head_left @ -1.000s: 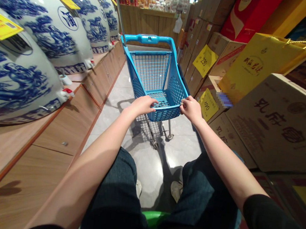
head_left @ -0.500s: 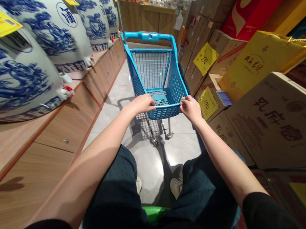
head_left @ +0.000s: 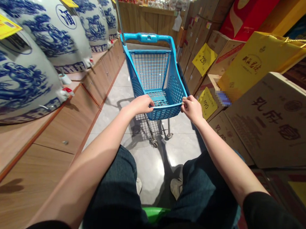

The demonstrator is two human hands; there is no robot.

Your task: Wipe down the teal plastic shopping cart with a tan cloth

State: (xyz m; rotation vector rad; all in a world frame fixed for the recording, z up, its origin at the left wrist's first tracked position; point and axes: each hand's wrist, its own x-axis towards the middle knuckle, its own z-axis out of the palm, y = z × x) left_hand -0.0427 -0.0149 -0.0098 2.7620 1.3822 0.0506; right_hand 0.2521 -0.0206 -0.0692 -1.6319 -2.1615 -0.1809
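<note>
In front of my knees stands a blue shopping cart [head_left: 166, 112], its plastic basket empty and its handle on the far side. My left hand [head_left: 143, 105] is closed over the left corner of the near rim, the fingertips curled over the edge. At the right corner of the same rim, my right hand [head_left: 192, 108] has its fingers folded round the edge. Thin metal legs and small caster wheels [head_left: 154, 143] carry the cart on the pale tiled floor.
Large blue-and-white porcelain jars [head_left: 46, 32] with yellow tags line a wooden cabinet [head_left: 57, 146] on the left. Stacked cartons [head_left: 279, 128] and a yellow gift bag [head_left: 260, 66] crowd the right. A wooden counter [head_left: 147, 20] crosses the far end. A green seat edge [head_left: 155, 213] shows beneath me.
Both hands keep their hold on the cart's rim. The view has shifted very slightly; nothing else visibly differs.
</note>
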